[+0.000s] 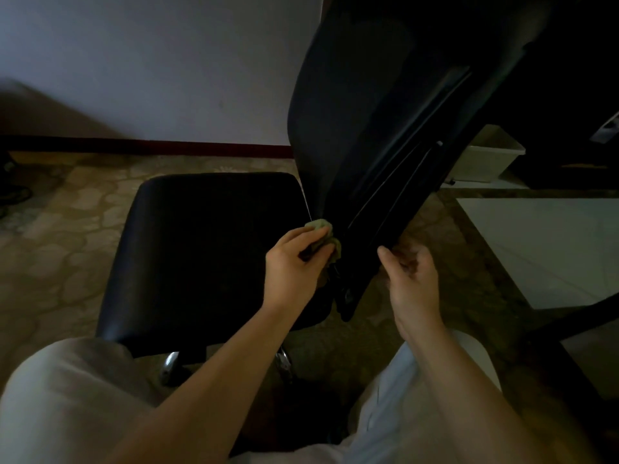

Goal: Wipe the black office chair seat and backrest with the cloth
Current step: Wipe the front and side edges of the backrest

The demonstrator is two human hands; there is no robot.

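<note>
The black office chair stands in front of me, its seat (201,249) to the left and its tall backrest (378,105) rising at the right. My left hand (294,262) grips a crumpled green cloth (321,226) and holds it against the low part of the backrest, where it meets the seat. My right hand (412,283) is just right of the backrest's lower edge, fingers curled toward that edge; whether they touch it is unclear in the dim light.
Chrome base legs (170,363) show under the seat. A patterned floor (67,229) spreads to the left, a pale wall (150,61) stands behind. A white bin (485,159) and a white panel (542,249) lie at the right. My knees fill the bottom.
</note>
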